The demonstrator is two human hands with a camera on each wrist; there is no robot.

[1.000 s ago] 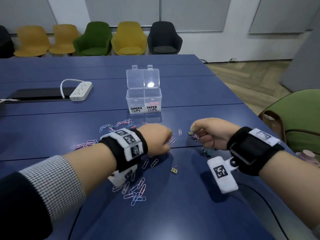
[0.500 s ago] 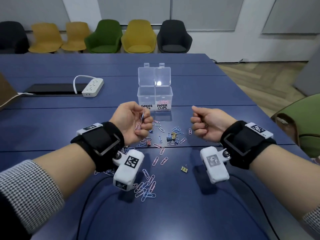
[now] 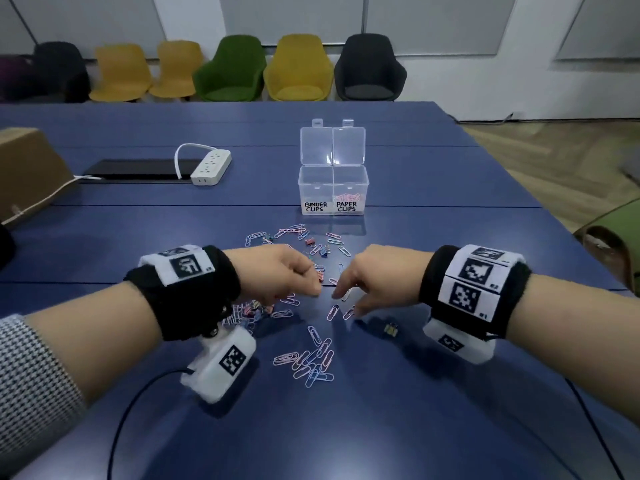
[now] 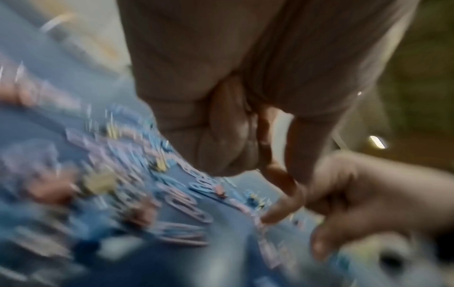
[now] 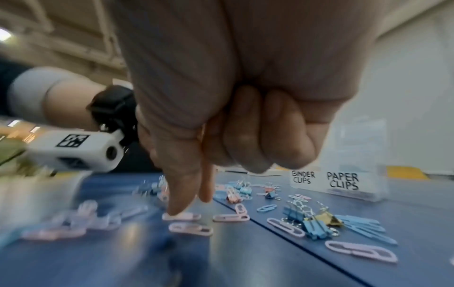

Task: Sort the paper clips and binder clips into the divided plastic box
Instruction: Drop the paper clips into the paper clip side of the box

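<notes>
The clear divided box (image 3: pixel 311 188) stands open at the table's middle. It is labelled BINDER CLIPS on the left and PAPER CLIPS on the right, where pink clips lie. Loose pink and blue paper clips (image 3: pixel 313 362) and small binder clips (image 5: pixel 314 223) are scattered in front of it. My left hand (image 3: pixel 317 289) is down among them with its fingers curled; its wrist view is blurred. My right hand (image 3: pixel 346 303) points thumb and forefinger down onto a pink paper clip (image 5: pixel 180 216), with the other fingers curled. A gold binder clip (image 3: pixel 391 329) lies beside that wrist.
A white power strip (image 3: pixel 211 167) and a black flat pad (image 3: pixel 138 168) lie at the back left, and a cardboard box (image 3: pixel 27 168) stands at the far left. Chairs line the far wall. A green chair (image 3: pixel 616 244) stands by the table's right edge.
Half a second ago both hands were raised, the left holding paper clips, the right in a fist. Both have dropped to the table and come together over the clips.
</notes>
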